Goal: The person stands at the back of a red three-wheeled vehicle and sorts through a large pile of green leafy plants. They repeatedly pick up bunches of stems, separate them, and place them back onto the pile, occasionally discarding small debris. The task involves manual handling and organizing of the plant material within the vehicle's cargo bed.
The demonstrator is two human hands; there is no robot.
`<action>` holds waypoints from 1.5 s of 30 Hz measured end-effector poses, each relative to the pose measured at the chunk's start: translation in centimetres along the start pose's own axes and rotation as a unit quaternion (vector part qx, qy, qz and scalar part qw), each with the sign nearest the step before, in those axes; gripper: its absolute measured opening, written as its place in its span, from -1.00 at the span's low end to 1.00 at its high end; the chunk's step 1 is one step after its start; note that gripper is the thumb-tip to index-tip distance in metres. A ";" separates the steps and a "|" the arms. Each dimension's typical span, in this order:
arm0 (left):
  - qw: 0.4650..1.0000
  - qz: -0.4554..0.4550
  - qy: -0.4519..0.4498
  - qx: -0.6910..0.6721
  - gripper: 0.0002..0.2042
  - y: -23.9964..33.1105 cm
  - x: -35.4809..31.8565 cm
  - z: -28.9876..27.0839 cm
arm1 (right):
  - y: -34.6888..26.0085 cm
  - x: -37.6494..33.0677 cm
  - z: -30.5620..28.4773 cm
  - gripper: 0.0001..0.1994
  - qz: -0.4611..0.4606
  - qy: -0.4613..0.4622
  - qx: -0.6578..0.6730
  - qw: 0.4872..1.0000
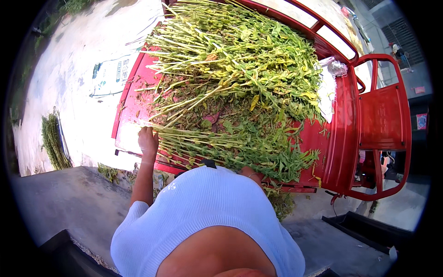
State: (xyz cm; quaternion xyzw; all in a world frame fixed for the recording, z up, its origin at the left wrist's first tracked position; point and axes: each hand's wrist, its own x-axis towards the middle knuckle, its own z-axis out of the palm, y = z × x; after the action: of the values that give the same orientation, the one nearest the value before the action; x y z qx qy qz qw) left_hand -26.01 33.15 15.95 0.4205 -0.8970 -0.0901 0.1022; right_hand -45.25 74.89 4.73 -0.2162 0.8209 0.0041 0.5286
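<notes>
My left hand (147, 140) is closed round the pale cut ends of a bundle of leafy green stalks (203, 141), at the near left of a red cargo bed (127, 123). The stalks lie crosswise, with their leafy tops to the right. My right forearm (253, 174) shows only in part beside my body, at the bundle's near edge. Leaves and my shirt hide the right hand's fingers. Beyond the bundle, a larger heap of the same stalks (240, 55) fills the far part of the bed.
Loose leaves and broken bits (217, 104) litter the bed between heap and bundle. A white sack (326, 87) lies by the red front frame (380, 115). On the ground at left are a printed sack (110, 76) and another stalk bundle (54, 141).
</notes>
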 end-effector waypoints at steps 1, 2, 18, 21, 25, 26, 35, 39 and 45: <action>0.998 0.026 0.051 -0.037 -0.62 0.8 0.6 0.1 | -0.9 -0.9 -1.4 -0.50 -0.021 0.005 0.018 1.000; 0.997 0.036 0.054 -0.048 -0.49 1.5 0.6 -0.1 | -2.0 -1.4 -3.5 -0.51 -0.052 0.003 0.019 0.998; 0.988 0.081 -0.128 0.012 -0.73 8.5 13.4 7.0 | -6.7 -1.4 -23.7 -0.74 -0.198 0.485 0.104 0.845; 0.990 0.133 -0.030 -0.028 -0.75 8.9 12.5 4.3 | -10.7 0.7 -30.3 -0.72 -0.226 0.583 0.055 0.778; 0.983 0.165 0.021 -0.078 -0.78 9.1 11.8 5.4 | -17.7 2.9 -35.4 -0.61 -0.138 0.599 -0.095 0.783; 0.986 0.129 -0.036 -0.102 -0.78 8.9 11.7 6.4 | -18.5 3.9 -35.9 -0.62 -0.092 0.547 -0.100 0.826; 0.987 0.154 0.053 0.012 -0.92 10.9 13.8 4.4 | -14.7 -0.1 -36.6 -0.74 -0.268 0.605 -0.038 0.749; 0.986 0.150 0.066 0.019 -0.96 11.8 12.0 3.7 | -10.4 -6.9 -34.4 -0.67 -0.315 0.530 0.038 0.786; 0.986 0.140 0.079 -0.038 -0.89 12.0 9.6 4.2 | -1.7 -14.9 -27.4 -0.68 -0.271 0.448 0.105 0.846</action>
State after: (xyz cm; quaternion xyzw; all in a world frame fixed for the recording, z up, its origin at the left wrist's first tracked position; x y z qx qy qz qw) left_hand -41.91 33.60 15.87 0.2925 -0.9321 -0.0750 0.2001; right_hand -63.21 72.10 30.18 -0.3514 0.8729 -0.3224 0.1027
